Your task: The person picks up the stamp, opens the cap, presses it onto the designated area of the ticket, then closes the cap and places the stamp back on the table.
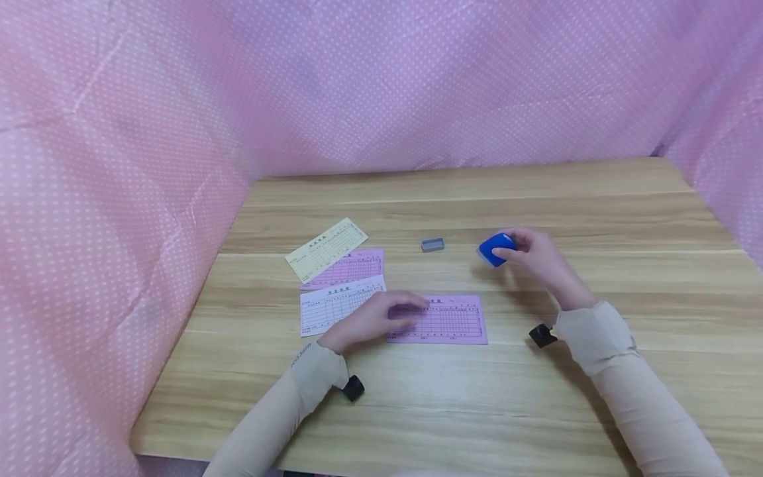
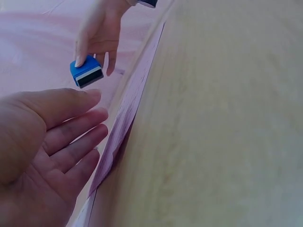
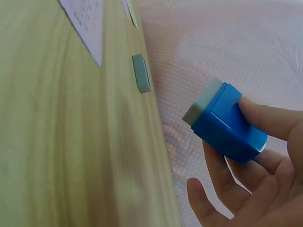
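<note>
Between thumb and fingers, my right hand (image 1: pixel 533 260) pinches a blue self-inking stamp (image 3: pixel 229 124) above the right part of the table. The stamp's dark face (image 2: pixel 90 78) shows in the left wrist view, bare of any cover. My left hand (image 1: pixel 375 317) hovers with loosely extended fingers over the left end of a pink printed slip (image 1: pixel 447 321), hiding part of it. Nothing is in its grasp. A small grey stamp cap (image 1: pixel 432 245) lies on the table behind the pink slip, to the left of the stamp.
To the left, a white printed slip (image 1: pixel 322 313), another pink slip (image 1: pixel 372 265) and a cream slip (image 1: pixel 324 250) overlap on the wooden table (image 1: pixel 596 212). Pink dotted cloth (image 1: pixel 417 79) hangs behind the table and at its sides.
</note>
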`<state>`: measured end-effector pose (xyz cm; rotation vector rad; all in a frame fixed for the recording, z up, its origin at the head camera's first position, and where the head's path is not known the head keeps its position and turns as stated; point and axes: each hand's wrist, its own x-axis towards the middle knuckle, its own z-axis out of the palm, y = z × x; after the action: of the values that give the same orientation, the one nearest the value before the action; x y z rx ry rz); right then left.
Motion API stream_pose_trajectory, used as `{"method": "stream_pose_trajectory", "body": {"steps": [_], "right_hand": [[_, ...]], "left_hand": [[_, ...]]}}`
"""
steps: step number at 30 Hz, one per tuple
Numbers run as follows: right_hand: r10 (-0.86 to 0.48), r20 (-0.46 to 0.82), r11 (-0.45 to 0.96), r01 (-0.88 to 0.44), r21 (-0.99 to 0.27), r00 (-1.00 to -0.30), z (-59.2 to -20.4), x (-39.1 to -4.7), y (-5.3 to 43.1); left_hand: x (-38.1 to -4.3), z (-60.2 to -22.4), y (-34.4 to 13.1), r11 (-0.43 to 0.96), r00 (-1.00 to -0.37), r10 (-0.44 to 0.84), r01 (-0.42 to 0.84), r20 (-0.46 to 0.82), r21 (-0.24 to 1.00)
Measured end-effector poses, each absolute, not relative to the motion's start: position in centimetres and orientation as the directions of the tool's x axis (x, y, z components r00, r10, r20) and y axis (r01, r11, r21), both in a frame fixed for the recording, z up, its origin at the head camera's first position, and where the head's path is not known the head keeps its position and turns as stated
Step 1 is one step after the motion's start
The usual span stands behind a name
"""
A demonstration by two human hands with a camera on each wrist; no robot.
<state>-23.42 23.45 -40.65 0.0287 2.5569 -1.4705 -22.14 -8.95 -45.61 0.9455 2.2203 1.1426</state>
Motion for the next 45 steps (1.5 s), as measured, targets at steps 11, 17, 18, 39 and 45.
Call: {"method": "stream_pose_trajectory", "body": {"steps": [11,17,18,39,45], "right_hand": [[-0.098,-0.259,0.517,0.173,-0.838,-0.961,-41.4,-22.8,23.5],[-0.115,-0.263,0.506,0.172,-0.845,-0.958,-41.7,-22.4,23.6],[-0.120,-0.260,0.504,0.167,-0.848,-0.958,-41.8,-22.4,23.6],[-0.188,-0.206,0.504,0.086,-0.859,-0.960,-43.2,-20.9,23.1],[-0.217,-0.199,0.495,0.068,-0.866,-0.956,-43.4,-20.2,22.8]], "left_hand": [[-22.4,-46.0,-9.3,0.401,-0.613,0.789,0.475,-0.032,0.784],[-22.4,-46.1,-9.4,0.397,-0.598,0.801,0.522,-0.007,0.755],[-22.5,-46.1,-9.5,0.397,-0.593,0.805,0.529,-0.008,0.750],[-22.5,-46.3,-9.7,0.421,-0.544,0.837,0.580,-0.053,0.698],[-22.4,-46.2,-9.7,0.425,-0.548,0.834,0.567,-0.062,0.705]]}}
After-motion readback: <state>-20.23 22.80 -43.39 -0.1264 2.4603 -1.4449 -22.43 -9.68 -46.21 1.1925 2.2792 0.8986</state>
